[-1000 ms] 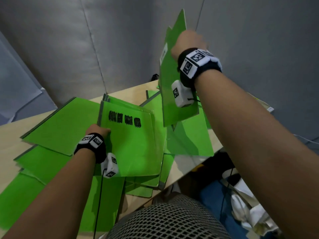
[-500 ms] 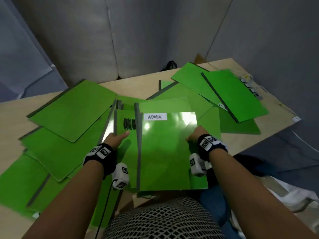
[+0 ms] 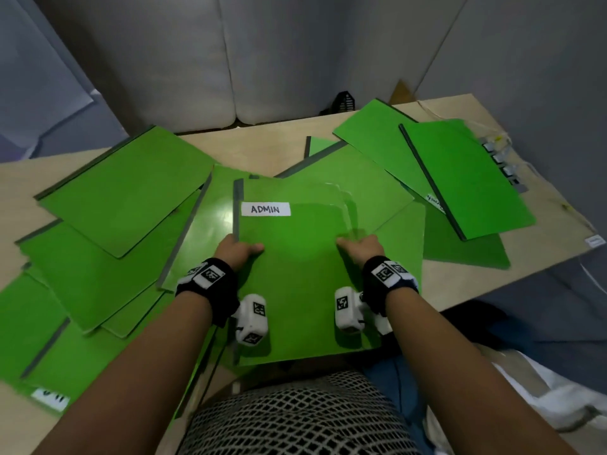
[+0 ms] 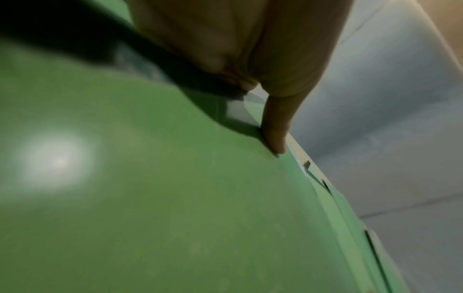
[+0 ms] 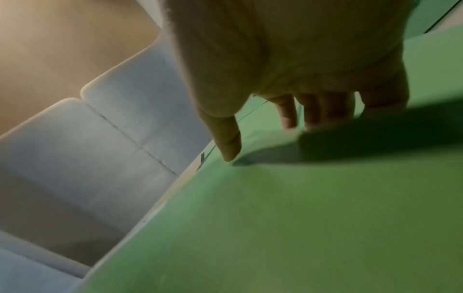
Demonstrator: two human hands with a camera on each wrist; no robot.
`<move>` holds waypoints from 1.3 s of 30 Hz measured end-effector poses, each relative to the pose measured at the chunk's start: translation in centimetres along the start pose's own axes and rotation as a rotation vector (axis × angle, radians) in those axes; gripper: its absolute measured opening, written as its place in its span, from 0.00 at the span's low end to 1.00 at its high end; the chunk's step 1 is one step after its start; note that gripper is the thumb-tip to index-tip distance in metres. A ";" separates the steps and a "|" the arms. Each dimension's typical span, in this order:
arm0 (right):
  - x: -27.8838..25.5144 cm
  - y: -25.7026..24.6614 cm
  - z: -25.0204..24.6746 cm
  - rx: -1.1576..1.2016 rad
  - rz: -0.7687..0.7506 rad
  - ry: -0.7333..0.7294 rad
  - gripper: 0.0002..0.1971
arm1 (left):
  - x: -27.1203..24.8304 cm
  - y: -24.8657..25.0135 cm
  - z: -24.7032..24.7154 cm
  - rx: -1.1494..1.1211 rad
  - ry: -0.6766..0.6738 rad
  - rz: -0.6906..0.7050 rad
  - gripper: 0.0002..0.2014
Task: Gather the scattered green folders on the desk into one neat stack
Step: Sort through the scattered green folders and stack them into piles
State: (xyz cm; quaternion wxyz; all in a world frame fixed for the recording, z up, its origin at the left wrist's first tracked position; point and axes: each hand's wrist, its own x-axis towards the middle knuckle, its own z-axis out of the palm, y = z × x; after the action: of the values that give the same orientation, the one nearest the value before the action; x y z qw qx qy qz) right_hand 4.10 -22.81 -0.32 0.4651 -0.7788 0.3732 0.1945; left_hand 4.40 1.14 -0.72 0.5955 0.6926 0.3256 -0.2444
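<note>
A green folder with a white ADMIN label (image 3: 302,284) lies on top of other green folders at the near middle of the desk (image 3: 272,152). My left hand (image 3: 238,249) grips its grey spine edge, thumb (image 4: 275,136) pressed on the cover (image 4: 175,198). My right hand (image 3: 359,246) grips the opposite edge, thumb (image 5: 229,144) on top of the cover (image 5: 275,228) and fingers (image 5: 288,113) curled past the edge. A second folder (image 3: 203,231) pokes out beneath it on the left. Several more folders lie fanned at the left (image 3: 124,192) and back right (image 3: 469,178).
The desk ends at its right edge (image 3: 525,274) and at the near edge by my lap. Cables and small labels (image 3: 499,159) lie along the far right rim. A black object (image 3: 345,101) stands behind the desk against grey padded panels. White cloth (image 3: 542,389) lies below right.
My right hand brought the ADMIN folder down from the air onto the central pile. My left hand shifted from the lower folder to the ADMIN folder's spine; the folder now covers the one beneath.
</note>
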 end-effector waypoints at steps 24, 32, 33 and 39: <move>3.7 -0.3 -6.6 0.146 0.059 0.227 0.31 | 0.5 -1.9 -2.6 0.903 0.148 0.104 0.42; 2.3 2.6 -5.4 0.072 0.118 0.222 0.33 | 1.4 -0.4 -4.8 0.886 0.250 0.221 0.36; 2.1 2.7 -5.2 0.074 0.131 0.226 0.34 | 1.6 0.3 -6.2 0.905 0.334 0.231 0.36; 0.9 3.3 -4.0 0.062 0.151 0.209 0.36 | 3.7 0.0 -14.4 1.125 0.375 0.016 0.45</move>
State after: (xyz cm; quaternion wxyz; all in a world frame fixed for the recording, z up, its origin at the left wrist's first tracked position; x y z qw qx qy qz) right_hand 1.96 -27.63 -0.84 0.4317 -0.7499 0.4827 0.1352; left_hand 6.12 15.87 -0.96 0.0712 0.9356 0.2403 -0.2485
